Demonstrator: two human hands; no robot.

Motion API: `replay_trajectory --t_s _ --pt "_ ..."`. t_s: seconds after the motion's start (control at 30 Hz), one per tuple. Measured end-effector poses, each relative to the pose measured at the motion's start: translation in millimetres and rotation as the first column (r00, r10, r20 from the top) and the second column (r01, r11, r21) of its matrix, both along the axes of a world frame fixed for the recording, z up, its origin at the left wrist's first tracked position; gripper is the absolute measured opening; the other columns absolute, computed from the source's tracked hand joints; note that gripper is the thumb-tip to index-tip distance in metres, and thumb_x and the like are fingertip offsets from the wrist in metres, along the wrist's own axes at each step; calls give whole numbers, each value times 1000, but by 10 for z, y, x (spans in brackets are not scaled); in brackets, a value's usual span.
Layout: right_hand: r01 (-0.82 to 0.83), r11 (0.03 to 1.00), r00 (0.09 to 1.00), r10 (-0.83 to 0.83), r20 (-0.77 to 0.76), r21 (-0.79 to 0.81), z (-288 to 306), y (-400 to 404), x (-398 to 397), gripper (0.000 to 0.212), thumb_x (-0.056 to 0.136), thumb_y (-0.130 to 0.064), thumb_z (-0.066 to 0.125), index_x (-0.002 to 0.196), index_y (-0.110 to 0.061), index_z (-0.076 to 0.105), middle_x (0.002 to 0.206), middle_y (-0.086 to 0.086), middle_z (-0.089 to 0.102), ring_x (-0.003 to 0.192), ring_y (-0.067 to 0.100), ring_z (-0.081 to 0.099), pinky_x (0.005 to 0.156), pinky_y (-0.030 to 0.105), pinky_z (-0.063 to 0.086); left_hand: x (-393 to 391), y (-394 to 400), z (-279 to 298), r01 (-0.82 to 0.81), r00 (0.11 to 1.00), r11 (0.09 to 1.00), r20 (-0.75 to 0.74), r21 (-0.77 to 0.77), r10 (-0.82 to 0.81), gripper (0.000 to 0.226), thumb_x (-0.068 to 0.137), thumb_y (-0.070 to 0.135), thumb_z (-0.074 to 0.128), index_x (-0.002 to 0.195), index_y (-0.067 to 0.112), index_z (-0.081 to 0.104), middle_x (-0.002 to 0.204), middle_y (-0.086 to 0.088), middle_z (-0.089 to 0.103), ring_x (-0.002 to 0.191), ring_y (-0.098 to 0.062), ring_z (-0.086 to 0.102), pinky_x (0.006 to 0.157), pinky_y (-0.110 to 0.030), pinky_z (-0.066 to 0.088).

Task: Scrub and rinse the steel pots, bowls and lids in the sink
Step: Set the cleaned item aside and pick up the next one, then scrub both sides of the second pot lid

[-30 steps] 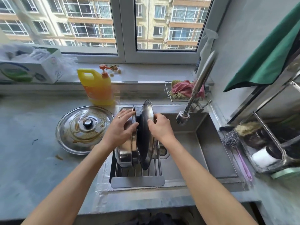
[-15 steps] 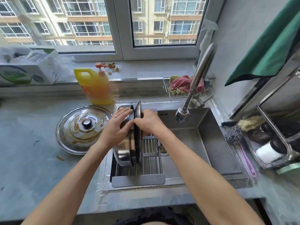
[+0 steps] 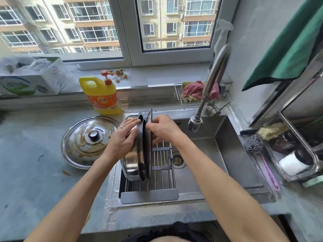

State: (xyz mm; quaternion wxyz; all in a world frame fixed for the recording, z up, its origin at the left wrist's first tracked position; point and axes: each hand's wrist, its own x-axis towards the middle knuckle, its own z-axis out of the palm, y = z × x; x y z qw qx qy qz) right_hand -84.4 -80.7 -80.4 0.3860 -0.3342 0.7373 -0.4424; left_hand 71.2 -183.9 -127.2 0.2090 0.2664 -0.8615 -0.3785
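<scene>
A: Where are the steel pieces?
B: On edge on the drying rack that spans the left half of the sink. A steel pot stands on its side, mouth facing right. Against its mouth a steel lid stands upright, seen edge-on.

A: Left hand?
B: The left hand lies flat on the pot's outer wall, fingers straight and spread, tips at the rim. A ring shows on one finger. It presses; it does not curl round anything.

A: Right hand?
B: The right hand is at the lid's upper edge, fingers curled and pinching the rim from the right side. Lower fingers reach down beside the lid's face.

A: Other task items?
B: A large steel lid lies flat on the surface left of the sink, knob up, streaked with brown residue. It sits just beside the pot; I cannot tell whether they touch.

A: Surroundings?
B: A yellow soap bottle with an orange pump stands behind the big lid. The tap arcs over the right half of the sink, head hanging above the basin, no water visible. A wire basket behind holds a pink rag. A steel scourer with a pink handle rests at the sink's right edge. A cardboard box sits on the windowsill, far left.
</scene>
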Motion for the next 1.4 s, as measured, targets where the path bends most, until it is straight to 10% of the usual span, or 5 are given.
replay_trajectory --t_s 0.53,0.63,0.83,0.97,1.4 --pt "-103 994 987 96 127 44 -12 2 -97 41 97 -37 59 116 -1 62 105 14 69 82 23 73 70 39 62 -15 35 15 -34 999 999 -17 -41 33 35 103 13 55 138 15 61 145 -3 56 143 -13 42 121 -35 30" --pt "-159 983 983 148 113 92 -19 -8 -91 46 102 -45 44 114 -5 64 106 17 70 82 26 74 75 41 62 -24 69 93 -65 995 996 -77 63 70 31 103 9 54 132 16 64 126 1 66 114 8 59 104 -18 45" --pt "67 998 953 -70 -296 -21 -13 -35 -171 28 97 -34 52 88 -10 63 86 8 70 75 22 70 75 39 58 6 70 252 -207 960 966 -157 154 231 22 101 14 59 119 18 71 108 6 72 97 5 65 90 -14 50" --pt "-2 976 869 -105 -484 -216 258 -145 -137 16 95 -25 60 89 -11 65 75 -7 62 69 0 55 59 6 41 75 -117 357 -261 926 945 -227 196 303 18 99 10 61 103 23 72 97 10 74 90 1 69 78 -10 51" --pt "-289 954 822 205 -531 -80 344 -875 367 11 92 -24 63 91 -14 67 79 -4 65 74 9 60 67 21 48 564 -1176 -303 -434 647 862 576 -261 500 31 90 21 57 120 20 62 120 -18 62 116 -36 54 92 -40 45"
